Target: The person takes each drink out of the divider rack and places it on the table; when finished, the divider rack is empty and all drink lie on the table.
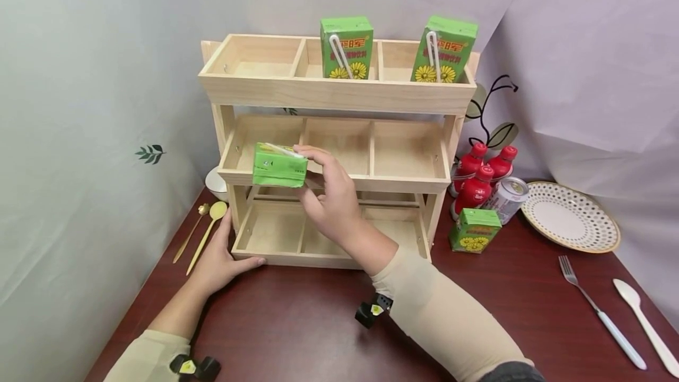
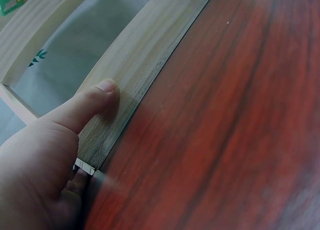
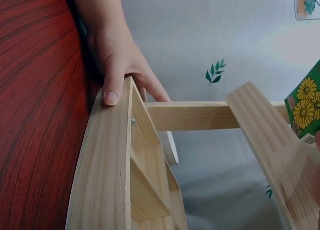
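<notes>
My right hand (image 1: 339, 202) holds a green drink carton (image 1: 279, 171), with a white straw on its side, before the left compartment of the middle tier of a wooden shelf (image 1: 339, 94). At the right edge of the right wrist view, the carton (image 3: 305, 104) shows yellow flowers. Down at the bottom tier's left front corner, my left hand (image 1: 216, 261) grips the shelf, its thumb on the front board and its other fingers round the side. Two similar cartons, one in the middle (image 1: 347, 49) and one in the right (image 1: 444, 50) compartment, stand on the top tier.
Right of the shelf are another green carton (image 1: 474, 230), several red bottles (image 1: 474, 188), a can (image 1: 507, 198) and a dotted plate (image 1: 570, 217). A fork (image 1: 599, 311) and a white knife (image 1: 644, 323) lie nearer. Two gold spoons (image 1: 204, 234) and a white bowl (image 1: 216, 184) are at left.
</notes>
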The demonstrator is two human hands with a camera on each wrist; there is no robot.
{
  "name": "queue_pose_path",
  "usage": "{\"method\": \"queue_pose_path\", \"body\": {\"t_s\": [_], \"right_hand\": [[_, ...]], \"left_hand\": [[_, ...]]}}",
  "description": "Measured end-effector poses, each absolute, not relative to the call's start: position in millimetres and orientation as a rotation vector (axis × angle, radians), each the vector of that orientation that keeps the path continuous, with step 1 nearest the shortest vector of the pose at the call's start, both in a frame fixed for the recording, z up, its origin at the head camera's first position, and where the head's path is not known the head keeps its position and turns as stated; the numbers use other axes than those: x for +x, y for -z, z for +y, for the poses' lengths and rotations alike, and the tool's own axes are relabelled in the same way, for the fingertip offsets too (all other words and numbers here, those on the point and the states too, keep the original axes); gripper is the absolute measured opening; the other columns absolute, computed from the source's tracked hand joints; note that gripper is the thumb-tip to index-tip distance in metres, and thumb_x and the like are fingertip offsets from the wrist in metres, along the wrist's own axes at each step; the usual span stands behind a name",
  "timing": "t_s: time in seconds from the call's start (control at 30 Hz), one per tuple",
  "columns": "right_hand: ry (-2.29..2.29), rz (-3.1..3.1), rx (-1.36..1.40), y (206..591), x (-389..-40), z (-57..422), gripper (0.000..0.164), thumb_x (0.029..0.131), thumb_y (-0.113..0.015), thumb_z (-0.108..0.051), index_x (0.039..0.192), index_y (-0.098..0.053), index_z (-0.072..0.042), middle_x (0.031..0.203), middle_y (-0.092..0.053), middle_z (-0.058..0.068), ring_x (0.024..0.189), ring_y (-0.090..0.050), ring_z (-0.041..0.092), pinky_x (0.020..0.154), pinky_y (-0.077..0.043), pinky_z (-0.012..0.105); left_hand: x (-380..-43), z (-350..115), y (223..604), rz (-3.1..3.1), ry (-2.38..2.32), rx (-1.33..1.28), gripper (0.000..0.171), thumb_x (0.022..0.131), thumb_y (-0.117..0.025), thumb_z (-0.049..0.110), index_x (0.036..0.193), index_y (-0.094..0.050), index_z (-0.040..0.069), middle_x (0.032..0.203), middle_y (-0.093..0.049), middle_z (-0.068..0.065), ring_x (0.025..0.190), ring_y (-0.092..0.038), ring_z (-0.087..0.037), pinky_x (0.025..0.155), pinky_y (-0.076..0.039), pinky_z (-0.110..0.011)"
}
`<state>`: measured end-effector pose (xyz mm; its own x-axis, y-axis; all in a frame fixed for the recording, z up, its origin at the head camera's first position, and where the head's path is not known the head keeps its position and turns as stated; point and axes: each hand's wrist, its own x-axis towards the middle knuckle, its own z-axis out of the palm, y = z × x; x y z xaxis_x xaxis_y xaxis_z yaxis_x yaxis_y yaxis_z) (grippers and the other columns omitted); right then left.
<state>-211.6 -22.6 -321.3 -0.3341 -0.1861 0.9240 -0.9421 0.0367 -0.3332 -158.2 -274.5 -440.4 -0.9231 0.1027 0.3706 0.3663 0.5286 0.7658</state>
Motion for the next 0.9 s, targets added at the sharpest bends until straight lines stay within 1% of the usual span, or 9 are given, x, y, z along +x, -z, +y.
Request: {"method": "queue_pose_path", "body": {"t_s": [0.1,0.27,0.37,0.5,0.6,0.73,0.9], "right_hand": [[-1.418,-1.602,1.193,320,-207,-19,0.045,0.08,-0.062,0.019,0.122,-0.046,0.011,0.126,-0.054,0.026,0.123,-0.051,0.033,0.087,-0.051,0.034],[-1.435,-1.609,1.187,318,-203,-11,0.046,0.082,-0.062,0.017,0.124,-0.047,0.007,0.129,-0.054,0.02,0.124,-0.051,0.028,0.088,-0.05,0.034],[-1.436,-1.601,1.184,317,-201,-6,0.046,0.082,-0.062,0.016,0.124,-0.047,0.005,0.13,-0.054,0.018,0.125,-0.051,0.027,0.088,-0.05,0.035],[-1.411,-1.606,1.167,319,-200,3,0.045,0.082,-0.063,0.013,0.124,-0.048,0.005,0.13,-0.055,0.018,0.123,-0.052,0.028,0.087,-0.051,0.035],[-1.408,-1.616,1.137,324,-198,10,0.044,0.082,-0.064,0.011,0.123,-0.049,0.005,0.128,-0.056,0.017,0.119,-0.056,0.027,0.085,-0.052,0.034],[-1.43,-1.613,1.124,331,-194,20,0.042,0.083,-0.065,0.011,0.121,-0.049,0.006,0.127,-0.057,0.018,0.114,-0.059,0.028,0.086,-0.052,0.036],[-1.438,-1.601,1.127,341,-190,34,0.04,0.083,-0.065,0.01,0.119,-0.049,0.008,0.126,-0.057,0.019,0.116,-0.056,0.032,0.086,-0.052,0.038]], "left_hand": [[-158,-274,440,-2.487,1.354,-0.393,0.127,0.06,-0.094,0.016,0.156,-0.011,0.017,0.153,-0.029,-0.014,0.132,-0.035,-0.03,0.1,-0.027,-0.02],[-158,-274,439,-2.481,1.372,-0.397,0.127,0.06,-0.094,0.014,0.156,-0.012,0.016,0.152,-0.03,-0.015,0.131,-0.036,-0.031,0.099,-0.027,-0.019],[-157,-274,440,-2.481,1.372,-0.395,0.127,0.06,-0.094,0.014,0.156,-0.011,0.016,0.152,-0.029,-0.015,0.131,-0.036,-0.031,0.1,-0.027,-0.019],[-157,-274,440,-2.479,1.374,-0.396,0.128,0.06,-0.094,0.014,0.156,-0.01,0.016,0.153,-0.028,-0.015,0.132,-0.036,-0.031,0.1,-0.027,-0.019],[-157,-273,440,-2.476,1.378,-0.401,0.128,0.06,-0.094,0.014,0.156,-0.01,0.016,0.153,-0.029,-0.015,0.131,-0.036,-0.031,0.1,-0.028,-0.018],[-158,-274,439,-2.476,1.377,-0.405,0.128,0.06,-0.094,0.014,0.157,-0.01,0.017,0.153,-0.029,-0.014,0.131,-0.037,-0.03,0.1,-0.029,-0.018],[-158,-274,440,-2.48,1.368,-0.409,0.129,0.06,-0.094,0.014,0.157,-0.009,0.018,0.153,-0.029,-0.015,0.131,-0.036,-0.032,0.1,-0.028,-0.019]]}}
